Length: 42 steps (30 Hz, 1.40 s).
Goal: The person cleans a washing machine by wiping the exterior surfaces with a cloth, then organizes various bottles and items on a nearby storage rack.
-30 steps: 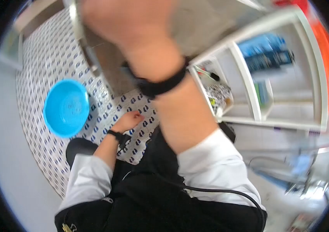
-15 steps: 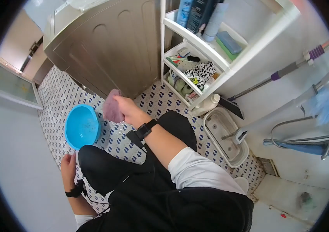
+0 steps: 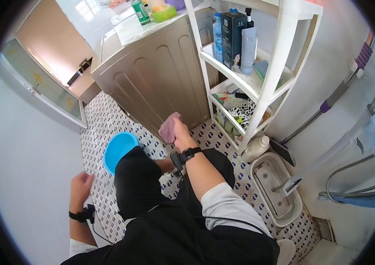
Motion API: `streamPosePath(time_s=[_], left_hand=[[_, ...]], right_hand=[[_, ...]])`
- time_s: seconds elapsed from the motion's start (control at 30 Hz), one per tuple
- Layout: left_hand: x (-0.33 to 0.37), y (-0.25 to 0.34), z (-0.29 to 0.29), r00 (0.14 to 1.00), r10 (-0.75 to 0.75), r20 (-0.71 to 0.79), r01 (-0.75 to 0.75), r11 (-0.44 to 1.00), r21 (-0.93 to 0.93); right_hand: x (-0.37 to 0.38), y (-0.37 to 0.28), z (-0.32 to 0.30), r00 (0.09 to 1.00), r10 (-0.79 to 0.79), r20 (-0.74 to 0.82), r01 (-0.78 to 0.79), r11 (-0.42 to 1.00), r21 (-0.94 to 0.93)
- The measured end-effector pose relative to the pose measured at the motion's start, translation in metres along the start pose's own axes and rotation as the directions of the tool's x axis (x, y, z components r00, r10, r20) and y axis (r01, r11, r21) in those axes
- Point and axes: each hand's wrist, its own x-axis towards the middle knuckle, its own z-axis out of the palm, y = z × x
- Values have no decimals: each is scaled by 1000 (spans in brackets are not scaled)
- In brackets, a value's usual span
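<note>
My right hand (image 3: pixel 182 132) is closed round a crumpled mauve cloth (image 3: pixel 168 128), held up in front of the washing machine's ribbed brown side panel (image 3: pixel 152 84). Low on the left, near the pale wall, my left hand (image 3: pixel 80 189) hangs with loosely bent fingers and the thumb apart; nothing shows in it. A round blue basin (image 3: pixel 120 148) stands on the patterned floor between the two hands, its near side covered by my bent knee.
At right, a white tiered shelf (image 3: pixel 251 88) carries bottles, a dark box and small goods. Beside it are a cream bottle (image 3: pixel 256 148), an oblong grey mop bucket (image 3: pixel 278 190) and purple-gripped poles (image 3: pixel 333 99). A green bottle (image 3: pixel 140 12) tops the machine; a door (image 3: pixel 42 81) is far left.
My view has tilted up, showing more of the machine top and shelf. My right hand still grips the cloth, higher and further right in the picture. My left hand's thumb stands further out.
</note>
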Motion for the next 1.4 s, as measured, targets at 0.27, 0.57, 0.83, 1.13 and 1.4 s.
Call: streamPosePath(time_s=[0.27, 0.57, 0.83, 1.13, 1.4], left_hand=[[-18, 43, 143, 866, 152, 476, -321, 899, 296], [7, 17, 128, 351, 433, 830, -573, 801, -175], [6, -6, 108, 369, 511, 776, -698, 704, -131], [9, -24, 114, 651, 167, 741, -365, 924, 112], [19, -39, 125, 607, 74, 791, -171, 985, 39]], right_hand=[[-22, -34, -21, 976, -171, -134, 175, 985, 12], [-50, -54, -27, 933, -256, -254, 282, 957, 72], [-53, -48, 9, 854, -504, -129, 514, 856, 54], [-99, -130, 325, -87, -704, 705, 770, -496, -400], [-33, -93, 323, 46, -362, 931, 405, -845, -349]])
